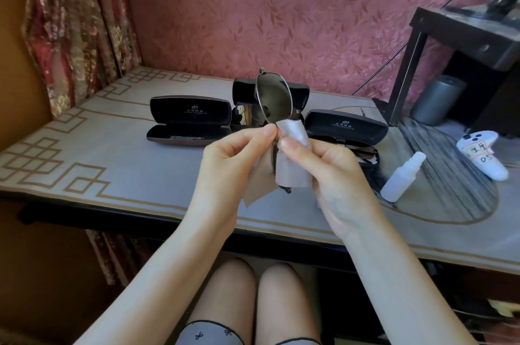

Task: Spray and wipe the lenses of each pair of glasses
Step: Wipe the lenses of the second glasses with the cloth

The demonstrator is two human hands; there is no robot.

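I see the left hand [236,153] pinching the sunglasses [271,99] near the bridge, holding them on end above the surface [112,147]. The right hand [329,167] grips the cloth [292,144], folded over the lower lens. The spray bottle [402,175] sits well to the right.

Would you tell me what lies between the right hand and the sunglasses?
In the head view, a grey cleaning cloth, wrapped over the lower half of the sunglasses, under the right hand.
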